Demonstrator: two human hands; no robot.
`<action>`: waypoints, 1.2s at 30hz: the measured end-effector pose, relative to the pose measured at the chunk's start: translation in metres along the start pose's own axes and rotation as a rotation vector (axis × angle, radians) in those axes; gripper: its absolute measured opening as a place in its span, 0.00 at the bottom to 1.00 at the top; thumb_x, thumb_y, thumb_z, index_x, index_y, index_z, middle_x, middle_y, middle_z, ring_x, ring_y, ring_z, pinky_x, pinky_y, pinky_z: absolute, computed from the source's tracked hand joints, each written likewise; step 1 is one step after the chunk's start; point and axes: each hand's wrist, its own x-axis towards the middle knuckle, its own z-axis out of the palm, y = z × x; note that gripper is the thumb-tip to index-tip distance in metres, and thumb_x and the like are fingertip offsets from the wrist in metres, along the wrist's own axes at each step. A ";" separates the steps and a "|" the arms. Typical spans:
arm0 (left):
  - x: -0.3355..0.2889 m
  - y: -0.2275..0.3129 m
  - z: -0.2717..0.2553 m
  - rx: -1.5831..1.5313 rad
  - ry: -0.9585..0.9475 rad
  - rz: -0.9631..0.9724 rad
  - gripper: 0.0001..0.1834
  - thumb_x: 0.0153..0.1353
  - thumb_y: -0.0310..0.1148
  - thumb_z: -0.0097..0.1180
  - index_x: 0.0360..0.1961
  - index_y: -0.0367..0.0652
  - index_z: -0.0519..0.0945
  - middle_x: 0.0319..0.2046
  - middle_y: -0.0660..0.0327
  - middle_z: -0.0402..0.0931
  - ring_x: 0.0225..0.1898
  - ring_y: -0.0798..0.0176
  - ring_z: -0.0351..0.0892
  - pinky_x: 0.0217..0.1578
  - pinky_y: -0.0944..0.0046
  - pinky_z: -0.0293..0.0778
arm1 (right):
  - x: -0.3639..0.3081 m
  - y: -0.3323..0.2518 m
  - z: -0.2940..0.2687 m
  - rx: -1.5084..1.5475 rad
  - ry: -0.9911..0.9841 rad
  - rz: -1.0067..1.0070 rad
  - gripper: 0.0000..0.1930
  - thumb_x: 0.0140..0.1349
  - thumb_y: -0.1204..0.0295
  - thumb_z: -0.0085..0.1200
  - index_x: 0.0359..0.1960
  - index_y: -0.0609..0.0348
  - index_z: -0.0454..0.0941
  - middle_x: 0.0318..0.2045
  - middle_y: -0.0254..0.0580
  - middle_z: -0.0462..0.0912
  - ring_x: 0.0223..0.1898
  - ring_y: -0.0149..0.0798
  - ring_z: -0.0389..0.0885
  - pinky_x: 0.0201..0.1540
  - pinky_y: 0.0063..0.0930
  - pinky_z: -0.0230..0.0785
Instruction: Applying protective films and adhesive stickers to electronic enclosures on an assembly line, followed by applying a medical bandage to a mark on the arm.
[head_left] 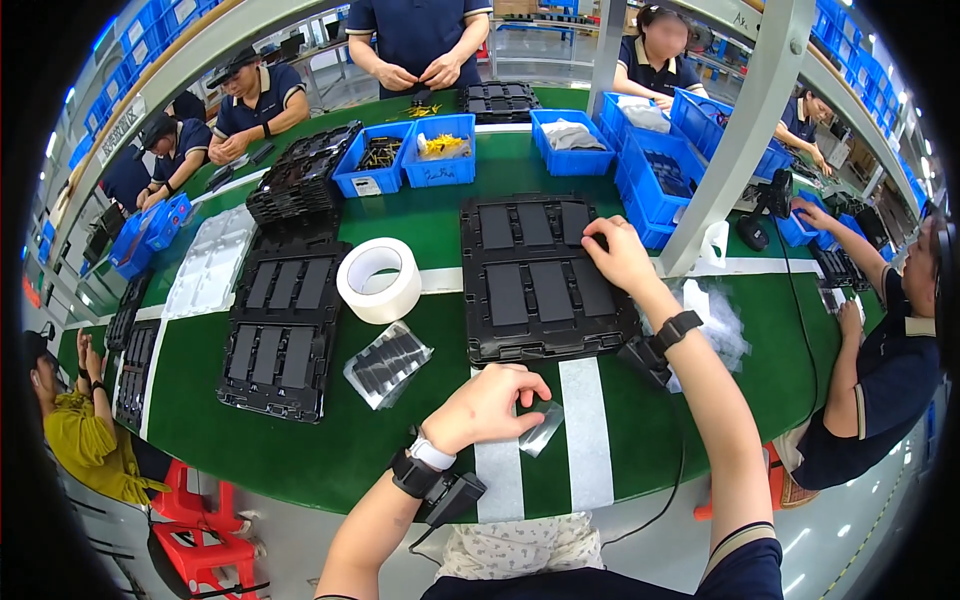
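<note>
My left hand is closed over the table's near edge, its thumb and fingertips pinching a small clear plastic bag. My right hand reaches over a black plastic tray that holds several flat black rectangular pieces in two rows. Its bent fingers grip the edge of the upper right black rectangular piece, which lies slightly askew in its pocket. Left of the tray lies a clear bag of black strips, just below a white tape roll.
A second filled black tray lies to the left, near a tray stack and a white tray. Blue bins stand at the back. A metal post rises at right, beside crumpled clear bags. Co-workers sit and stand around the table.
</note>
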 end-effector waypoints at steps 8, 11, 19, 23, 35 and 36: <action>-0.001 -0.003 -0.003 0.006 -0.042 -0.016 0.13 0.43 0.31 0.65 0.34 0.44 0.82 0.21 0.65 0.72 0.18 0.72 0.65 0.20 0.72 0.65 | -0.011 -0.020 -0.003 -0.298 -0.133 0.106 0.17 0.57 0.55 0.48 0.48 0.40 0.75 0.53 0.50 0.66 0.56 0.52 0.61 0.55 0.51 0.56; 0.002 -0.002 -0.003 0.013 -0.045 -0.024 0.12 0.44 0.31 0.65 0.33 0.43 0.82 0.20 0.66 0.72 0.18 0.72 0.64 0.20 0.72 0.65 | -0.012 -0.022 -0.009 -0.425 -0.148 0.119 0.17 0.58 0.54 0.47 0.48 0.38 0.75 0.55 0.51 0.65 0.57 0.54 0.60 0.55 0.51 0.55; 0.005 0.005 -0.004 -0.020 -0.055 -0.070 0.10 0.46 0.32 0.62 0.31 0.40 0.81 0.18 0.66 0.72 0.16 0.73 0.64 0.19 0.72 0.64 | -0.032 -0.009 -0.019 -0.028 -0.360 0.162 0.30 0.59 0.55 0.48 0.62 0.51 0.57 0.60 0.64 0.55 0.62 0.59 0.52 0.62 0.42 0.48; 0.013 0.018 -0.005 0.011 -0.110 0.041 0.09 0.48 0.31 0.61 0.29 0.38 0.79 0.16 0.65 0.71 0.15 0.72 0.65 0.18 0.72 0.64 | -0.061 -0.014 -0.009 0.102 -0.331 0.137 0.33 0.59 0.59 0.49 0.64 0.53 0.51 0.62 0.68 0.46 0.65 0.60 0.45 0.64 0.38 0.44; 0.017 0.021 -0.007 -0.133 0.255 0.067 0.06 0.49 0.28 0.63 0.26 0.37 0.79 0.17 0.67 0.71 0.17 0.77 0.65 0.19 0.76 0.62 | -0.073 -0.021 -0.005 0.161 0.117 0.034 0.23 0.58 0.68 0.50 0.55 0.61 0.65 0.58 0.63 0.58 0.59 0.58 0.59 0.60 0.39 0.53; 0.016 0.020 -0.007 -0.133 0.252 0.063 0.06 0.49 0.28 0.63 0.26 0.37 0.79 0.17 0.67 0.71 0.17 0.77 0.65 0.19 0.76 0.62 | -0.074 -0.030 -0.012 0.163 0.115 0.038 0.23 0.58 0.68 0.50 0.55 0.61 0.65 0.58 0.63 0.58 0.59 0.58 0.59 0.60 0.39 0.53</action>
